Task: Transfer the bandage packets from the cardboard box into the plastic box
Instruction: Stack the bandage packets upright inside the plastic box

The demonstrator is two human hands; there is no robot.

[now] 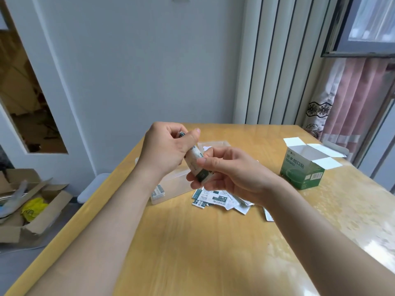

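Packets [195, 165] gripped as one stack by left hand [168, 150] and right hand [233, 169] probably need lowering into the plastic box [177, 185] below.

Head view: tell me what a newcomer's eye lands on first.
Mid-frame, the left hand and right hand both grip a stack of bandage packets, raised above the clear plastic box. Below them, loose packets lie scattered on the table. The green cardboard box stands at the right with its flaps open.

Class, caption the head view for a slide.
Left hand and right hand grip bandage packets near plastic box; cardboard box open.
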